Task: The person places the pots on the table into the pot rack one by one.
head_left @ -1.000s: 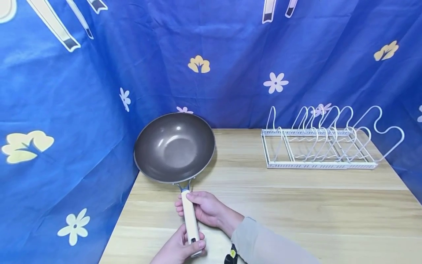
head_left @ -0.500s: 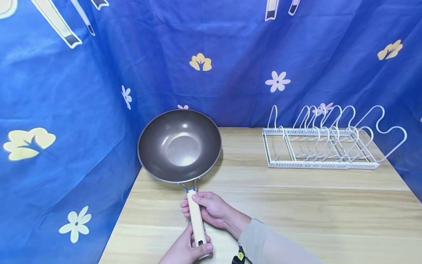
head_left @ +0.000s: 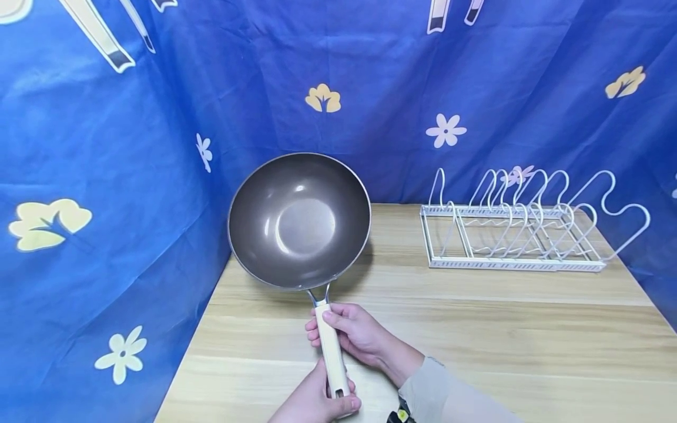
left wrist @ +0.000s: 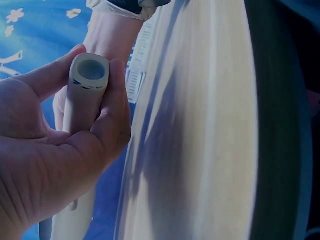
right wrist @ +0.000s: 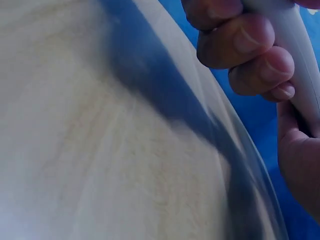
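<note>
A dark-brown wok [head_left: 264, 258] with a cream handle [head_left: 332, 352] is held up over the left part of the table, its inside tilted toward the head camera. My right hand [head_left: 362, 338] grips the handle close to the metal bracket, thumb on top and fingers wrapped beneath. Lower down, my left hand [head_left: 317, 396] holds the handle's end between thumb and fingers. In the left wrist view that rounded handle end [left wrist: 91, 70] shows between the thumb and fingers. Curled fingers of the right hand [right wrist: 250, 47] lie along the handle in the right wrist view.
A white wire pan rack [head_left: 518, 265] with several curved dividers stands at the back right of the wooden table [head_left: 476, 329]. Blue patterned cloth [head_left: 381, 88] hangs along the back and both sides, close to the wok's left and far rim.
Both hands have moved the wok to the right and raised it, so it looks larger and its rim stands higher against the cloth. The rack stays in place.
</note>
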Demonstrator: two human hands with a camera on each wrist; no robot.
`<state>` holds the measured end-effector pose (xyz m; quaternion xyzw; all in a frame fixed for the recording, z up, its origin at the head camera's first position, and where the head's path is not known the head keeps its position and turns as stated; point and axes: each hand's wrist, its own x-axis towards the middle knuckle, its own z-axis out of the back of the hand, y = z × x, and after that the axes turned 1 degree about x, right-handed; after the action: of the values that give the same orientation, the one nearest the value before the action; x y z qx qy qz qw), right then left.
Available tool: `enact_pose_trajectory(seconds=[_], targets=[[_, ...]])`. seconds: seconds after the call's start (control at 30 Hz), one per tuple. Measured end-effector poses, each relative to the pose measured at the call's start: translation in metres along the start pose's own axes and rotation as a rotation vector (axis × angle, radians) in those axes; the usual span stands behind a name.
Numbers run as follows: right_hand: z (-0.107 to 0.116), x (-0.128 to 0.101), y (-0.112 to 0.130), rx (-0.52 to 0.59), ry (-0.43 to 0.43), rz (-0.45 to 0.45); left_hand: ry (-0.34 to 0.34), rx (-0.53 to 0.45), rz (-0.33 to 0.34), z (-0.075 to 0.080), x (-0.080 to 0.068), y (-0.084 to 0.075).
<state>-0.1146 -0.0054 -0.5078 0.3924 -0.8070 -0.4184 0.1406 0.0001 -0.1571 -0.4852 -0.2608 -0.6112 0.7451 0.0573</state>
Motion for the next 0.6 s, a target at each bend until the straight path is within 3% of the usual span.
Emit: enact_pose_trajectory(seconds=[0.33,0.6], targets=[[0.006,-0.025,0.02,0.039,-0.046,0.061,0.078,0.003,-0.043,-0.011,0.01,-0.021],[0.016,-0.044,0.031,0.226,-0.024,0.082,0.183,-0.052,-0.06,-0.018,0.019,-0.03]])
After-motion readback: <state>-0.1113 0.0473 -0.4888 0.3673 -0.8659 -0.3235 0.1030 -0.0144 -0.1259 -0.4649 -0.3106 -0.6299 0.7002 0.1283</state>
